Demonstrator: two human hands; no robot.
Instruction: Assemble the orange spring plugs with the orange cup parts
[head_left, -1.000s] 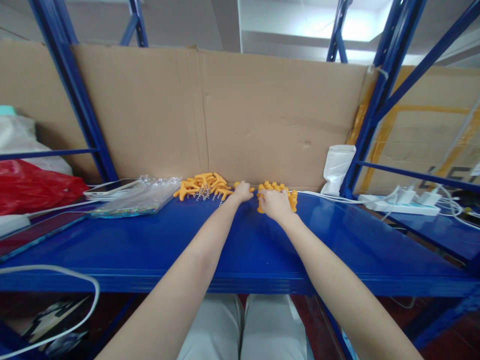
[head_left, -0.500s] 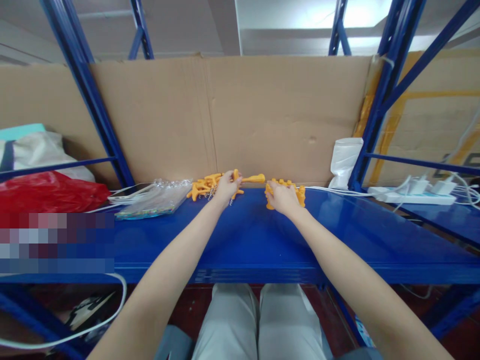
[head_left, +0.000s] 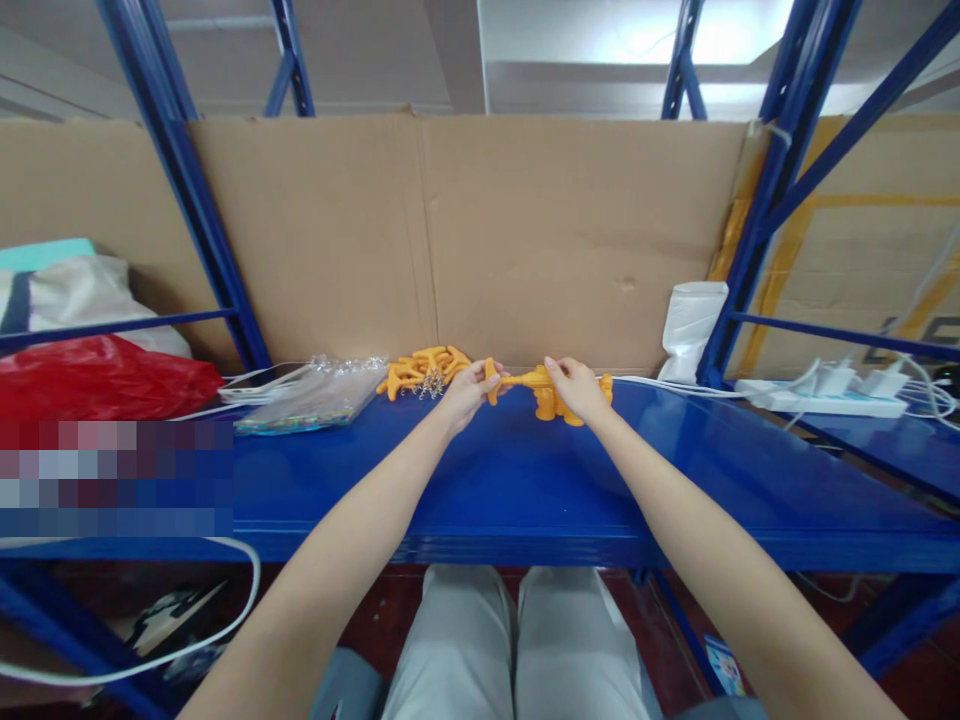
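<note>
Left hand (head_left: 465,396) grips the crossbar (head_left: 491,384), right hand (head_left: 576,388) the tube (head_left: 534,378) of an orange corkscrew (head_left: 517,380) near the desk's (head_left: 517,480) back edge; probably light, stiff, best held there.

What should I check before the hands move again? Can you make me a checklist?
1. Left hand has the yellow T-shaped piece: ok, its fingers are at the crossbar.
2. Right hand grips that piece's other end firmly: cannot tell, the hand hides part of it.
3. Left hand is apart from the pile of yellow corkscrews: cannot tell, they overlap in this view.
4. Clear plastic bag is away from both hands: ok, it lies left of the pile.
5. White power strip is away from both hands: ok, it's well off to the right.
</note>
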